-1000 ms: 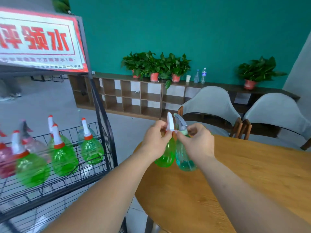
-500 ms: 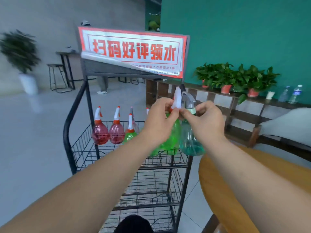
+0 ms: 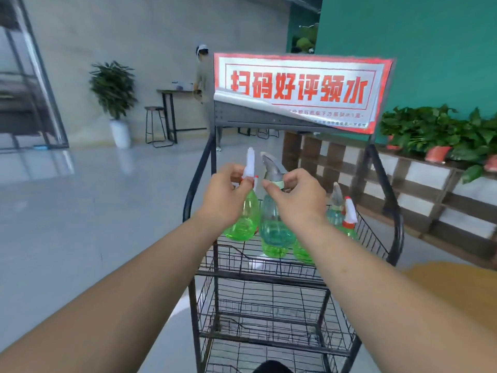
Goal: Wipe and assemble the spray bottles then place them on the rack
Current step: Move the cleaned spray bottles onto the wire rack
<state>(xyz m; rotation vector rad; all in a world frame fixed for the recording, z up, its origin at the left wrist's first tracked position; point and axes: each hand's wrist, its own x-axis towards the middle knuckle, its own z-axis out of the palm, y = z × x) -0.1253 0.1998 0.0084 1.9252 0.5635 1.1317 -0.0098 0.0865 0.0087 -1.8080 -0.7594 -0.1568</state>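
Observation:
My left hand (image 3: pixel 224 196) pinches the neck of a green spray bottle (image 3: pixel 243 219) with a white nozzle. My right hand (image 3: pixel 302 199) pinches the neck of a teal spray bottle (image 3: pixel 274 227) with a grey trigger head. Both bottles hang side by side above the top basket of the black wire rack (image 3: pixel 376 235). Other green and teal bottles (image 3: pixel 343 215) stand in that basket, partly hidden behind my hands.
A red and white sign (image 3: pixel 298 88) tops the rack; lower wire shelves (image 3: pixel 269 305) sit beneath. A wooden table edge (image 3: pixel 451 286) lies at the right. Potted plants (image 3: pixel 435 130) line a shelf unit behind. A person (image 3: pixel 203 84) stands far off by a high table.
I have turned from the wooden table to face the rack, carrying both bottles over the top basket. The grip of each hand is unchanged.

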